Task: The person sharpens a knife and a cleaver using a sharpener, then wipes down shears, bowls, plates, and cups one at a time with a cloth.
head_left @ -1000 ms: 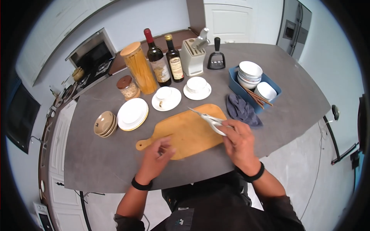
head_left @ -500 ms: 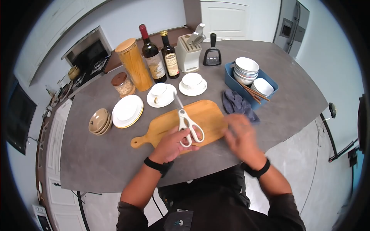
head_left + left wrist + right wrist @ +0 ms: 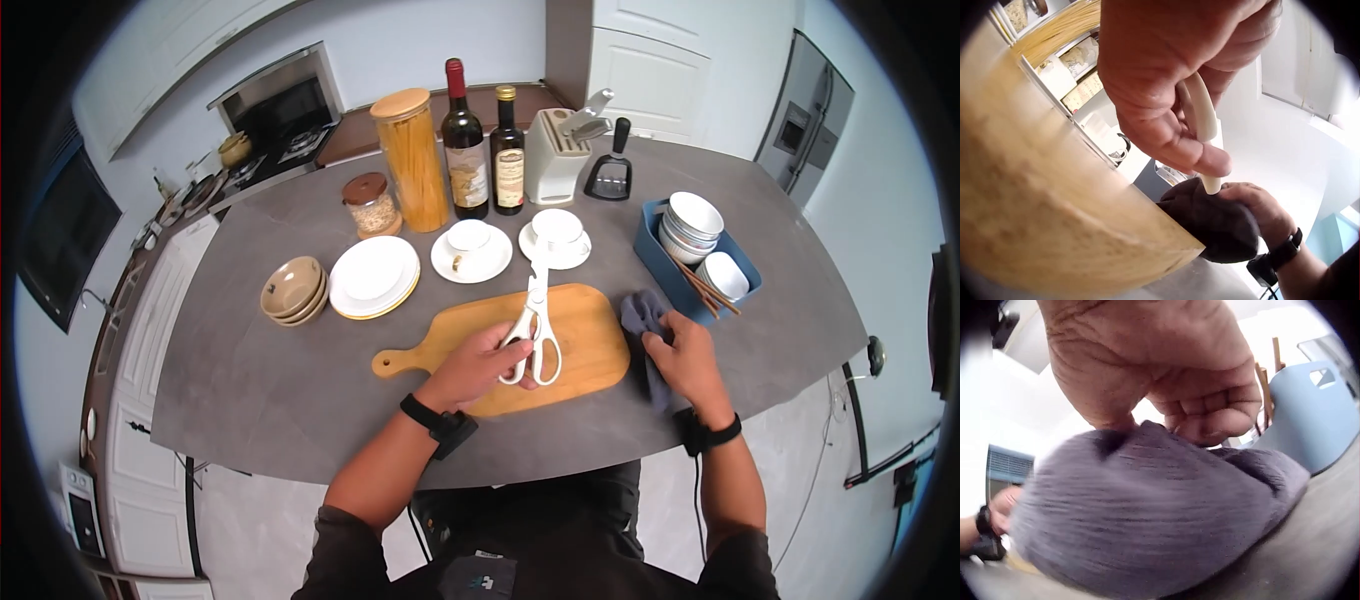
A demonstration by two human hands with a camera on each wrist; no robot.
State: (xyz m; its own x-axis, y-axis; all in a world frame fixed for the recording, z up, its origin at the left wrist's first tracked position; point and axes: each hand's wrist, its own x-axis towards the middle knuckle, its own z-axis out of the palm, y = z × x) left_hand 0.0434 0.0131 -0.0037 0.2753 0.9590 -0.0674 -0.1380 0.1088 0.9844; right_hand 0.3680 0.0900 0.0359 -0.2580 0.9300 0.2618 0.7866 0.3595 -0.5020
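Note:
White-handled scissors (image 3: 541, 320) are gripped by their handles in the left hand (image 3: 478, 368), blades pointing away from the body, above the wooden cutting board (image 3: 590, 340). In the left wrist view the fingers of the left hand (image 3: 1166, 94) curl round a scissors handle (image 3: 1200, 109). Right of the board, the right hand (image 3: 690, 370) pinches the dark grey cloth (image 3: 645, 318). The right wrist view shows the cloth (image 3: 1154, 512) bunched up under the thumb and fingers of the right hand (image 3: 1160, 369).
A blue basket (image 3: 672, 275) with white bowls and chopsticks stands right, behind the cloth. Two cups on saucers (image 3: 485, 268), white plates (image 3: 375, 278) and brown bowls (image 3: 293, 290) lie beyond the board. Further back are jars, bottles (image 3: 464, 150), a knife block (image 3: 556, 160) and a spatula (image 3: 612, 172).
The scissors passed from the right hand to the left, and their blades now point forward. The right hand moved over to the cloth and took hold of it. The head view has shifted.

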